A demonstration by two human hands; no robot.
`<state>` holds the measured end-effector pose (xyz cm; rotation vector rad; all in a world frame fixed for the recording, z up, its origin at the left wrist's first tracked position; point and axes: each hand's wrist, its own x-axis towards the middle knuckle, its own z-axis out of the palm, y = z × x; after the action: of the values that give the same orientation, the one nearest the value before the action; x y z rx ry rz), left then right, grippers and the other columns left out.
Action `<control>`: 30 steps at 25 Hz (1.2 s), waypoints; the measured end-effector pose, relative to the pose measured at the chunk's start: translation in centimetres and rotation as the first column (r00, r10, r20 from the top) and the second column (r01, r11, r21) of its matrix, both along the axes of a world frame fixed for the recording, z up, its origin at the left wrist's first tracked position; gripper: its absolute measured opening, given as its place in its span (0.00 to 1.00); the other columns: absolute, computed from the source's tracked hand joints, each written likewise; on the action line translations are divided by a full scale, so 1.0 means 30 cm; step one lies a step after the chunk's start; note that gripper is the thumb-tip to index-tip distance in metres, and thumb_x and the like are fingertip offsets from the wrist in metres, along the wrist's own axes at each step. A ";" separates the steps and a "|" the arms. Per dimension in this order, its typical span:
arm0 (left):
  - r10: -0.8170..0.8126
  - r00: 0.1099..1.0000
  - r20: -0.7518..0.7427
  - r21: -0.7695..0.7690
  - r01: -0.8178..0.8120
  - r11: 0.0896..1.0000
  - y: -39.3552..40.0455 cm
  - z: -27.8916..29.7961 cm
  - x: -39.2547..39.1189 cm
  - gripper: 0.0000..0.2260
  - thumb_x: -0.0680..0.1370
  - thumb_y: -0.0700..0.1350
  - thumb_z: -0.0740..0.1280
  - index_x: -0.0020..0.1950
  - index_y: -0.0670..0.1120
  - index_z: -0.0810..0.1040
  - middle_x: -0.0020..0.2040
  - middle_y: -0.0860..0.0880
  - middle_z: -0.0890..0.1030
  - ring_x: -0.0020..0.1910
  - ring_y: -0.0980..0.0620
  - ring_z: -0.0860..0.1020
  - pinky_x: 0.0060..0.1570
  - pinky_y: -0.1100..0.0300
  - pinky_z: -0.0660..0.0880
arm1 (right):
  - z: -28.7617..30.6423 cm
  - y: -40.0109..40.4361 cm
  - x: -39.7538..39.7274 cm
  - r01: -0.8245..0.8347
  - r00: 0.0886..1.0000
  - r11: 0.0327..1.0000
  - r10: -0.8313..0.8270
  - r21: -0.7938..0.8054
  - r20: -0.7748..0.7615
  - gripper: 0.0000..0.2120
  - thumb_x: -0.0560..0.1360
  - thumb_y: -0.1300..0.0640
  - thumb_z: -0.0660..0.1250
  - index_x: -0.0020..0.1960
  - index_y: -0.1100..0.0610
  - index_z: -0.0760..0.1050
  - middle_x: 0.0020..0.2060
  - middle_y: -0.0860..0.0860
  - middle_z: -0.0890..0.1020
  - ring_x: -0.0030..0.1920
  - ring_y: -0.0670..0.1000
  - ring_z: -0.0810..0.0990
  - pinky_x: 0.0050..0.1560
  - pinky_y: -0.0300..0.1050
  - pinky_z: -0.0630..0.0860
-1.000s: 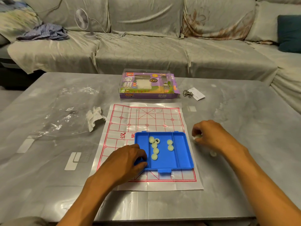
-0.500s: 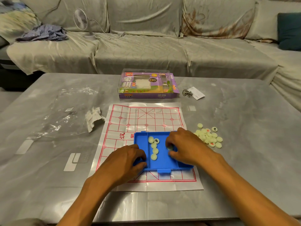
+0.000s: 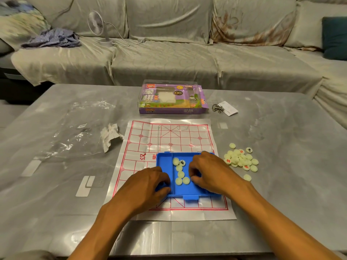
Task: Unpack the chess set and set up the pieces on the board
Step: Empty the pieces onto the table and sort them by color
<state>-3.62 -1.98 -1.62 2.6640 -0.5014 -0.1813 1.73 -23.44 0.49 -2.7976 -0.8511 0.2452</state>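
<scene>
The blue tray (image 3: 165, 162) lies on the near half of the paper board (image 3: 169, 136) on the table (image 3: 281, 184), with about six pale disc pieces (image 3: 180, 174) in its middle compartment. The left hand (image 3: 148, 184) grips the tray's 9 o'clock edge; the right hand (image 3: 210, 172) reaches in with curled fingers, though what they pinch is hidden. A heap of pieces (image 3: 240, 159) lies at the tray's 3 o'clock, the purple box (image 3: 172, 99) at 12 o'clock.

blue tray (image 3: 165, 162), red-gridded white board (image 3: 169, 136), pale green pieces (image 3: 240, 159)
</scene>
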 end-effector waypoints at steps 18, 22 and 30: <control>-0.001 1.000 0.006 0.016 0.001 1.000 0.001 0.000 0.001 0.12 0.78 0.57 0.61 0.58 0.56 0.77 0.52 0.56 0.76 0.48 0.57 0.75 0.48 0.61 0.76 | -0.008 0.042 -0.045 -0.013 0.998 0.997 0.017 0.073 -0.061 0.06 0.73 0.52 0.68 0.48 0.51 0.75 0.44 0.47 0.79 0.47 0.47 0.73 0.46 0.43 0.75; -0.003 1.000 0.005 0.017 0.003 1.000 0.001 -0.001 -0.001 0.13 0.78 0.58 0.61 0.59 0.56 0.77 0.52 0.56 0.76 0.48 0.57 0.75 0.48 0.63 0.75 | -0.017 0.061 -0.048 -0.018 1.000 0.996 0.019 0.087 -0.019 0.03 0.73 0.54 0.68 0.46 0.52 0.75 0.43 0.48 0.79 0.46 0.48 0.73 0.45 0.44 0.74; -0.003 1.000 0.001 0.018 0.003 1.000 0.002 -0.007 0.004 0.12 0.78 0.57 0.62 0.57 0.56 0.77 0.51 0.56 0.77 0.46 0.57 0.75 0.49 0.61 0.76 | -0.038 0.086 -0.052 -0.040 0.998 0.975 0.050 0.218 -0.039 0.06 0.76 0.52 0.67 0.52 0.51 0.76 0.46 0.47 0.79 0.46 0.45 0.74 0.47 0.38 0.72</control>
<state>-3.48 -1.93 -1.83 2.6811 -0.5071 -0.1863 0.16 -20.86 -0.65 -2.5638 -0.8749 0.2060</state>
